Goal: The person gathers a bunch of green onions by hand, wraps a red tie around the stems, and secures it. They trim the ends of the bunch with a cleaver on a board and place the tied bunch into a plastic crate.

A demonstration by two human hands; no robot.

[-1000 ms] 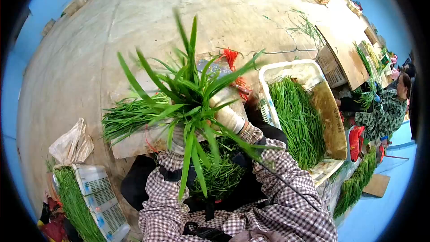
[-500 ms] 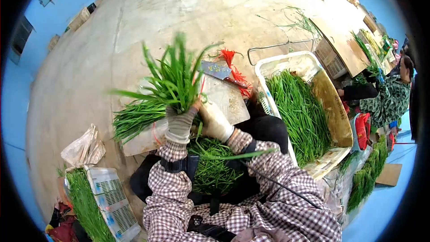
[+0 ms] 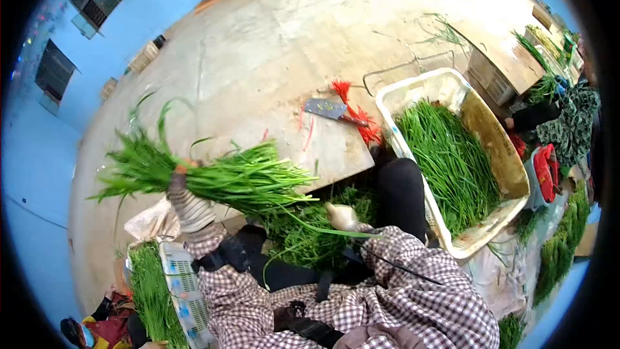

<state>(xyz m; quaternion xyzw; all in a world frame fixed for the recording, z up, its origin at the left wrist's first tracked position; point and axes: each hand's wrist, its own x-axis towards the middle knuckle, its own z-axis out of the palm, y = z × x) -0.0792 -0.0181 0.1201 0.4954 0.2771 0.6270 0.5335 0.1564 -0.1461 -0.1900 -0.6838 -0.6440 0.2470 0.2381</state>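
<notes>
Concrete floor, blue walls behind. Left hand [image 3: 179, 179], gloved, grips the bundle of chives [image 3: 242, 178] near its middle. The bundle now lies level, out to the left of the body; half a second ago it stood upright in front with both hands on it. Right hand [image 3: 340, 215] has let go and dropped over the loose greens [image 3: 303, 239]; cannot tell whether it grips anything. Cleaver [image 3: 326, 108] lies on the board [image 3: 336, 148] beyond the right hand, with the white crate [image 3: 481, 126] further right.

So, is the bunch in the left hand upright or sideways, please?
Sideways: the left hand holds the bunch level, leaf tips fanning left.
</notes>
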